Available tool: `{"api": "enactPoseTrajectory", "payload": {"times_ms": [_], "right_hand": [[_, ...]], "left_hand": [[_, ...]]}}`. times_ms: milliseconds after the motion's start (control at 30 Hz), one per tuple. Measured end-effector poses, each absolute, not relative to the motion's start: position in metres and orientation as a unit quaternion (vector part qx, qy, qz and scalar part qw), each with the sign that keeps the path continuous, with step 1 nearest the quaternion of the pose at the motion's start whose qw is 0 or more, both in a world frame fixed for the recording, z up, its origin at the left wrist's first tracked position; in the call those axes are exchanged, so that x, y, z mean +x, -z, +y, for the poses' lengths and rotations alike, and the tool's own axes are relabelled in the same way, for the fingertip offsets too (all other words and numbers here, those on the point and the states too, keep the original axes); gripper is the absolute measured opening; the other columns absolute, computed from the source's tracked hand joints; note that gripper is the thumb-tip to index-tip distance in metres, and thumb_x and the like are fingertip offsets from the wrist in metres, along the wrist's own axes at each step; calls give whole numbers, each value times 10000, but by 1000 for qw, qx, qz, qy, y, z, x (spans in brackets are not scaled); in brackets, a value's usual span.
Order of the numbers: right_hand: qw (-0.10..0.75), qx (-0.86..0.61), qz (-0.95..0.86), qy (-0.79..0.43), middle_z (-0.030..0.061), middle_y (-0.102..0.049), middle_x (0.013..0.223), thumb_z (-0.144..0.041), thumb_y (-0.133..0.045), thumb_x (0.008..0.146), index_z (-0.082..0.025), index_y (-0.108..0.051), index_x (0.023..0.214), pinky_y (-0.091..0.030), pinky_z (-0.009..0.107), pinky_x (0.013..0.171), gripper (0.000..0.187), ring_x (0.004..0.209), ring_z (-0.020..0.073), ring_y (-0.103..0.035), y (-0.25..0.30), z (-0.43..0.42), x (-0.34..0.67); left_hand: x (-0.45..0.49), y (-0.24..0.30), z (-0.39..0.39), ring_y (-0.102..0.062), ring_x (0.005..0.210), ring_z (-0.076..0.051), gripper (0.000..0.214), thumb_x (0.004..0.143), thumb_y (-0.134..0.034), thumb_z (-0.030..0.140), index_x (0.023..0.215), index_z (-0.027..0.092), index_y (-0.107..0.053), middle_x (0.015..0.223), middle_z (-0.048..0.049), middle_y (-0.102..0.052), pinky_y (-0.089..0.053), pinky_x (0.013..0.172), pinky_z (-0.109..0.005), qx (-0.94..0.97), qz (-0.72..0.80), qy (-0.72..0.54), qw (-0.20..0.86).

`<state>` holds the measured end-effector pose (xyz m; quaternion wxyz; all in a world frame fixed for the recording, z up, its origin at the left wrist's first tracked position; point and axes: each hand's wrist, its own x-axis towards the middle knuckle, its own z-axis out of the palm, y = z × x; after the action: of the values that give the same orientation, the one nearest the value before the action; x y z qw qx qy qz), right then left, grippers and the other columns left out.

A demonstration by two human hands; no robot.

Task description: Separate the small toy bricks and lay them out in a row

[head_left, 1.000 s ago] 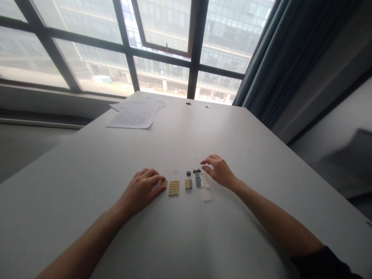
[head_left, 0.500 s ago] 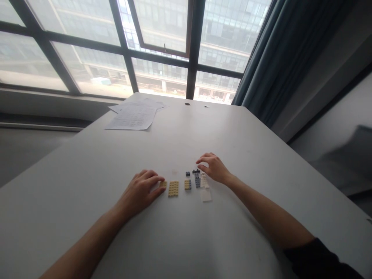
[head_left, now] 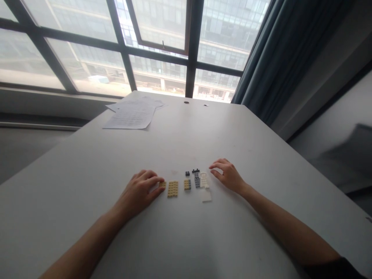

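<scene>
My left hand (head_left: 144, 186) rests on the table with thumb and index finger on either side of a small tan toy brick (head_left: 163, 185), partly hidden by the fingertips. Just right of it lies a larger block of tan bricks (head_left: 173, 189). Farther right are a tan-and-grey brick block (head_left: 187, 184), a small dark brick (head_left: 187, 173), a black studded piece (head_left: 195, 171) and grey bricks (head_left: 197, 182). Beside these are white bricks (head_left: 204, 180) and a flat white tile (head_left: 206, 195). My right hand (head_left: 228, 174) is right of the white bricks, fingers apart, holding nothing.
Printed paper sheets (head_left: 130, 116) lie at the far left of the white table (head_left: 174, 147). Two cable holes are near its back edge. Behind stand a large window (head_left: 162, 73) and a dark blue curtain (head_left: 270, 50) on the right.
My right hand has moved right, away from the black studded piece and past the white bricks. My left hand stays at the small tan brick. The view has shifted slightly.
</scene>
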<state>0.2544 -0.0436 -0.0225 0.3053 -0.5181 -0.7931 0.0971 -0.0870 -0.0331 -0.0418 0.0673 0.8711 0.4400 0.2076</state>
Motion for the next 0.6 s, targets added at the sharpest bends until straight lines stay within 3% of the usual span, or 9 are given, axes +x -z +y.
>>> {"api": "enactPoseTrajectory", "payload": {"times_ms": [367,600], "right_hand": [[329,-537,-773,-85,65,-658,973,-210,-561,867,-218,-679,956,-488,375,863,148,945,208,-588,36,-102,274],[242,-496,-832,-56,125,-636,1088,-262,-553,877,-188,-595,1174,-512,408,873,309,990,243,-585,32,-144,243]], "left_hand": [[-86,42,-33,-574,946,-220,322,858,-537,462,1075,255,-655,986,-43,-662,-453,844,-349,872,434,-220,62],[-88,45,-35,-569,954,-223,319,868,-536,471,1050,238,-655,1008,-65,-652,-462,860,-365,863,428,-265,36]]}}
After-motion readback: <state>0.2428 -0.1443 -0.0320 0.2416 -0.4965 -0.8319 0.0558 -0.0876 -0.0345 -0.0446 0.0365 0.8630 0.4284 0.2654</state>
